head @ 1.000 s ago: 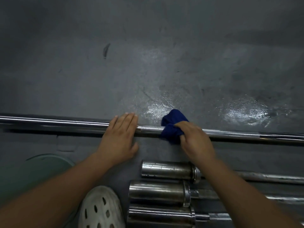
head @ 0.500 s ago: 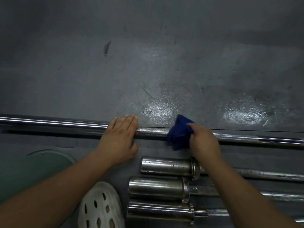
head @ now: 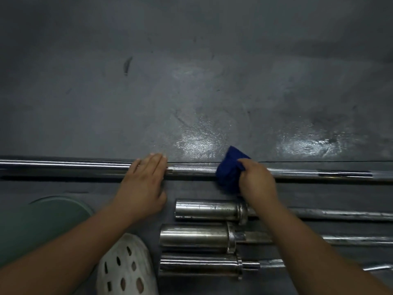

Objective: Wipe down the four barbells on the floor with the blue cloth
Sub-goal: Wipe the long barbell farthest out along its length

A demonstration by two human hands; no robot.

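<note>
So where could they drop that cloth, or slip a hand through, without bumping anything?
The wide grey floor beyond the far barbell is bare. A narrow strip runs between that bar and the next barbell, right of the right hand gripping the blue cloth. Nearer, three barbell sleeves and a white clog crowd together.

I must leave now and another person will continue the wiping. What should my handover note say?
Hands: the left hand lies flat on the far barbell. The right hand grips the cloth against that barbell's shaft, to the right of the left hand.
Things: the three near barbells lie side by side, and no hand touches them.
Done: I cannot tell which barbells are clean.
Left: finish the far barbell, then check the other three.
</note>
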